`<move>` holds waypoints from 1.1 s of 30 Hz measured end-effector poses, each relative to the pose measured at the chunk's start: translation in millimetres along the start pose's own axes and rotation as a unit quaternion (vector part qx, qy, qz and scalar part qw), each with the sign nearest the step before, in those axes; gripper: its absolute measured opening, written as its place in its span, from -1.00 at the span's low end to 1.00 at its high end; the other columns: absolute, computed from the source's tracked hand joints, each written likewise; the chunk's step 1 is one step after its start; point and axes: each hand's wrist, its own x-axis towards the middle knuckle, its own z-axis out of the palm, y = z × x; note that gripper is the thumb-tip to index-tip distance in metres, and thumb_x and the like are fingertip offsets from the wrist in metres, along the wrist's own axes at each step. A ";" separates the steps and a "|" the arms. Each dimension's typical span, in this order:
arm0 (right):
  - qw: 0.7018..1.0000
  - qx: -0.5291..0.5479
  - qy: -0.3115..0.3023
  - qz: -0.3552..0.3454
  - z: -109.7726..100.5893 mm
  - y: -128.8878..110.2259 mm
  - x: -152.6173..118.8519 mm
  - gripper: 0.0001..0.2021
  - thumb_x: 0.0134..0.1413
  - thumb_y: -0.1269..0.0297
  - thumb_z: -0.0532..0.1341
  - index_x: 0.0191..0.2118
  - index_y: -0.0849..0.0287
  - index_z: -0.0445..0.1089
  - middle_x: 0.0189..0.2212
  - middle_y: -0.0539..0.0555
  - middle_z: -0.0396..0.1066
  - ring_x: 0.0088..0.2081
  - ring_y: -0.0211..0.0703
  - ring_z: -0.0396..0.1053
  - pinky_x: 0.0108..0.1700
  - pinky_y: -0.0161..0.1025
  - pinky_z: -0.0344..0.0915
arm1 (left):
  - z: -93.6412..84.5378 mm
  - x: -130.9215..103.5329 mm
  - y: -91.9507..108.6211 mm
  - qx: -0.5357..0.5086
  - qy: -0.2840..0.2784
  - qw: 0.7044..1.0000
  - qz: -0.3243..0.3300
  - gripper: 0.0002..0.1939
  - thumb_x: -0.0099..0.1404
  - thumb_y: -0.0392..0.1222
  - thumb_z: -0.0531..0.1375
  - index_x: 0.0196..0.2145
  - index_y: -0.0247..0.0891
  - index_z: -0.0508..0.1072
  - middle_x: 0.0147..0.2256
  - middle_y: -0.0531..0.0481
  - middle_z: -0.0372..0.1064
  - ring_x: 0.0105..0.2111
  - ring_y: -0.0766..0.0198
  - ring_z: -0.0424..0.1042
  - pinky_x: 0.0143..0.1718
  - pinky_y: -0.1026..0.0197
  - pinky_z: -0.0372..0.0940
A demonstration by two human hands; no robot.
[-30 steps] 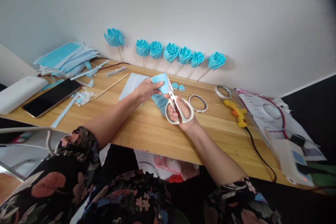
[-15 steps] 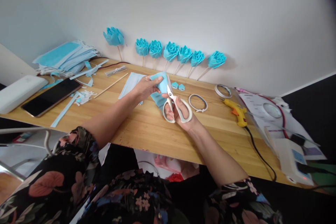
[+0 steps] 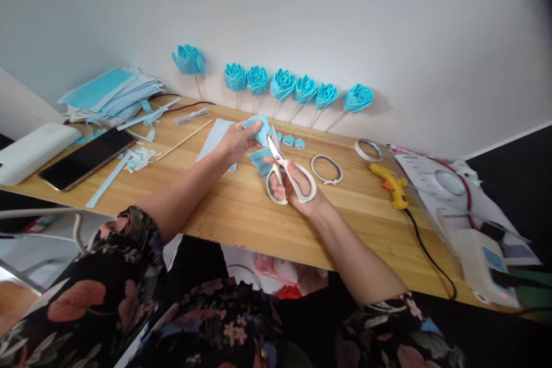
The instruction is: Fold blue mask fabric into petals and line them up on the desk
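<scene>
Pinching a light blue fabric piece [image 3: 257,128] between thumb and fingers, the left hand [image 3: 239,139] sits at about ten o'clock from the pivot of the scissors [image 3: 277,156]. The right hand [image 3: 295,181] is closed around the white handles, thumb and fingers through the loops. The blades stand parted, tips near twelve, right by the edge of the piece; whether they touch it I cannot tell. Between eight and nine, a larger blue cloth [image 3: 259,162] lies partly behind the right hand, and a row of small blue cut-outs [image 3: 288,140] runs from twelve to two on the wooden table [image 3: 241,207]. A pale sheet [image 3: 211,141] shows beside the left forearm at nine. Toward three come two tape rolls [image 3: 330,181], then a yellow glue gun [image 3: 390,184]. Seven blue flowers [image 3: 283,85] on sticks lean along the wall from ten to two. Far off at nine rest a phone [image 3: 86,158] and, slightly higher, stacked masks [image 3: 106,92].
</scene>
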 end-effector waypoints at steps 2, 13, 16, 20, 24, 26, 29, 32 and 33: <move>1.000 -0.001 0.001 -0.007 -1.3 0.5 1.0 -0.36 -0.06 -0.26 0.41 -0.05 0.18 0.47 -0.54 -0.08 0.31 -0.58 -0.36 0.13 -0.58 -0.35 0.12 | 0.1 0.2 -0.6 0.006 -0.003 1.000 -0.010 -0.70 0.20 -0.10 0.46 -0.41 -0.42 0.55 -0.47 -0.03 0.54 -0.52 0.37 0.48 -0.48 0.36 0.40; 1.000 -0.012 -0.005 -0.015 -5.8 0.2 1.8 -0.41 0.00 -0.25 0.37 -0.06 0.16 0.46 -0.54 -0.10 0.30 -0.59 -0.35 0.13 -0.59 -0.34 0.14 | 0.1 -0.4 -2.7 -0.027 -0.025 0.998 -0.045 -0.70 0.17 -0.13 0.48 -0.35 -0.45 0.57 -0.49 -0.02 0.54 -0.55 0.37 0.49 -0.50 0.35 0.44; 1.000 -0.014 -0.011 -0.012 -5.0 -1.0 1.2 -0.43 0.00 -0.21 0.39 -0.05 0.16 0.45 -0.53 -0.09 0.32 -0.59 -0.35 0.15 -0.59 -0.34 0.14 | -1.7 1.3 -2.5 -0.032 0.003 0.998 -0.046 -0.75 0.24 -0.16 0.44 -0.35 -0.45 0.56 -0.48 -0.03 0.55 -0.55 0.37 0.50 -0.50 0.34 0.45; 1.000 -0.007 -0.011 -0.014 -6.5 0.3 1.1 -0.45 0.02 -0.16 0.40 -0.03 0.17 0.45 -0.52 -0.08 0.31 -0.57 -0.34 0.16 -0.58 -0.35 0.13 | -1.7 1.3 -1.1 -0.040 0.018 0.998 -0.037 -0.77 0.29 -0.19 0.39 -0.38 -0.44 0.55 -0.46 -0.03 0.56 -0.54 0.36 0.51 -0.51 0.35 0.42; 1.000 -0.011 -0.015 -0.014 -8.9 1.7 1.5 -0.46 0.04 -0.16 0.37 -0.02 0.16 0.44 -0.52 -0.08 0.32 -0.59 -0.34 0.17 -0.58 -0.34 0.13 | -0.5 -0.2 -0.7 -0.027 0.004 0.998 -0.052 -0.72 0.29 -0.11 0.40 -0.33 -0.45 0.56 -0.45 -0.05 0.56 -0.54 0.37 0.49 -0.46 0.32 0.43; 1.000 -0.014 -0.016 -0.014 -8.6 1.0 1.5 -0.45 0.04 -0.18 0.37 -0.02 0.16 0.44 -0.54 -0.09 0.31 -0.60 -0.34 0.17 -0.59 -0.34 0.13 | -0.3 -0.6 -1.2 -0.024 0.000 0.998 -0.055 -0.67 0.29 -0.04 0.40 -0.32 -0.44 0.56 -0.46 -0.05 0.56 -0.55 0.37 0.49 -0.44 0.31 0.43; 1.000 -0.017 -0.020 -0.013 -6.8 -0.7 1.3 -0.41 0.03 -0.23 0.36 -0.02 0.17 0.44 -0.55 -0.10 0.29 -0.60 -0.34 0.16 -0.59 -0.34 0.13 | 0.3 -0.8 -2.1 -0.026 -0.004 0.998 -0.053 -0.64 0.30 0.02 0.37 -0.33 -0.42 0.55 -0.47 -0.04 0.55 -0.55 0.37 0.48 -0.44 0.31 0.42; 1.000 -0.013 -0.012 -0.018 -5.8 -0.9 1.1 -0.40 0.00 -0.23 0.38 -0.03 0.17 0.45 -0.53 -0.08 0.30 -0.58 -0.34 0.14 -0.59 -0.34 0.14 | 1.1 -1.2 -3.0 -0.024 -0.022 0.998 -0.053 -0.65 0.31 0.01 0.36 -0.36 -0.41 0.55 -0.49 -0.02 0.53 -0.55 0.37 0.48 -0.47 0.33 0.40; 1.000 -0.012 -0.009 -0.020 -5.9 -0.7 1.0 -0.41 -0.01 -0.21 0.39 -0.03 0.17 0.46 -0.52 -0.08 0.31 -0.57 -0.34 0.14 -0.59 -0.34 0.14 | 1.3 -1.5 -3.4 -0.021 -0.030 0.998 -0.053 -0.65 0.32 0.00 0.36 -0.36 -0.41 0.56 -0.50 -0.02 0.53 -0.56 0.36 0.48 -0.48 0.33 0.40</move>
